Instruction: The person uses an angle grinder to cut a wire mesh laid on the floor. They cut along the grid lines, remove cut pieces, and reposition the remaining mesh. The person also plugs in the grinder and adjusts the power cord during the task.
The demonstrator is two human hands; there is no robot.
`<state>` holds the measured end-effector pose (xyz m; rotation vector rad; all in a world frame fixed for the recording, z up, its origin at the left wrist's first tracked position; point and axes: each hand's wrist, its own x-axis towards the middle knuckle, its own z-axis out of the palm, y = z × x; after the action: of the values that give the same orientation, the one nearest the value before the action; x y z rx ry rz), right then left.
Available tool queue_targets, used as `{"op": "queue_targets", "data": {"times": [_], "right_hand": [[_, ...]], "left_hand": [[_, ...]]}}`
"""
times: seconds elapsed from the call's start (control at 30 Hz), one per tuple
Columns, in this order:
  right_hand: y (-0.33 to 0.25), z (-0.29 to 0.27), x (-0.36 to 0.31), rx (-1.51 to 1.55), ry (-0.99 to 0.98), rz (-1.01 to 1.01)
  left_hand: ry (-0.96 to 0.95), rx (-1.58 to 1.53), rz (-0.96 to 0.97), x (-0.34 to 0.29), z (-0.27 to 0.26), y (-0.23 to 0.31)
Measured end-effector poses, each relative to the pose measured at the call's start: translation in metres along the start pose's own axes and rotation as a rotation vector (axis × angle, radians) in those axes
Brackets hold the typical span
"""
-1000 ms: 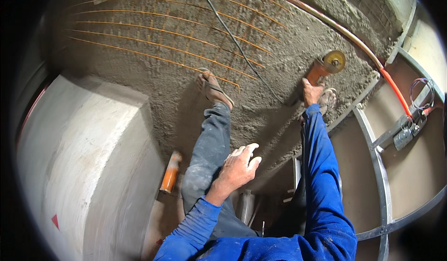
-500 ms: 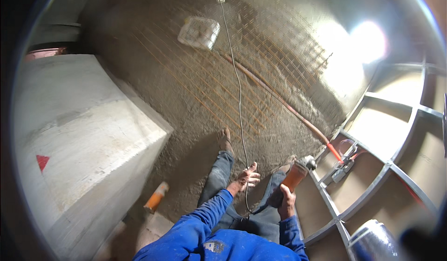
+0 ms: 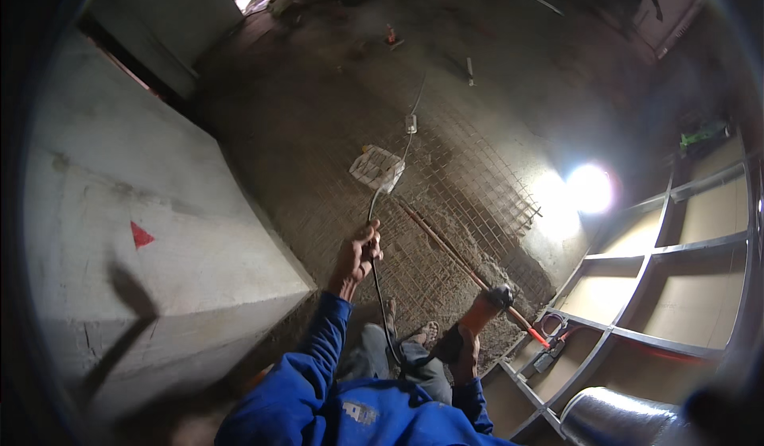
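Observation:
My right hand (image 3: 468, 352) is wrapped round the body of an angle grinder (image 3: 481, 311). The grinder is orange with a metal head, and that head points away from me to the right. A dark power cable (image 3: 377, 275) loops up from near my lap to my left hand (image 3: 358, 257), whose fingers are closed round it. Beyond that hand the cable runs past a white bundle (image 3: 377, 167) to a small white socket block (image 3: 411, 123) on the floor.
Wire mesh (image 3: 461, 171) covers the rough floor, with a reddish conduit (image 3: 446, 245) across it. A pale block wall (image 3: 183, 247) stands left, a metal-framed panel (image 3: 613, 331) right. A bright lamp (image 3: 590, 188) shines at right. A silvery roll (image 3: 621, 418) lies at lower right.
My left hand has lifted forward and left and now grips the cable, drawing it up. The grinder has shifted slightly left with my right hand. My view has tipped up, showing more far floor.

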<state>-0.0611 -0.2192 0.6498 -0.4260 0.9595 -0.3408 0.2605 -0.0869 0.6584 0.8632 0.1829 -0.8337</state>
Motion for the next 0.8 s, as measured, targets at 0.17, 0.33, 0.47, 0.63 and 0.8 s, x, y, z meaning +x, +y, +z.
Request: {"op": "queue_targets", "data": {"times": [0.17, 0.33, 0.47, 0.63, 0.8], "right_hand": [[-0.022, 0.025, 0.010, -0.089, -0.125, -0.022], [-0.020, 0.042, 0.026, -0.233, -0.035, -0.108], [0.009, 0.085, 0.037, -0.333, 0.056, -0.117], [0.046, 0.151, 0.033, -0.260, 0.130, 0.056], [0.075, 0.199, 0.040, -0.001, 0.109, 0.240]], "left_hand": [[0.118, -0.217, 0.032, 0.008, -0.022, 0.027], [0.335, -0.087, -0.165, 0.044, -0.094, 0.010], [0.375, -0.094, -0.382, 0.075, -0.165, -0.015], [0.373, -0.096, -0.600, 0.087, -0.222, -0.018], [0.336, 0.074, -0.719, 0.105, -0.238, 0.013]]}}
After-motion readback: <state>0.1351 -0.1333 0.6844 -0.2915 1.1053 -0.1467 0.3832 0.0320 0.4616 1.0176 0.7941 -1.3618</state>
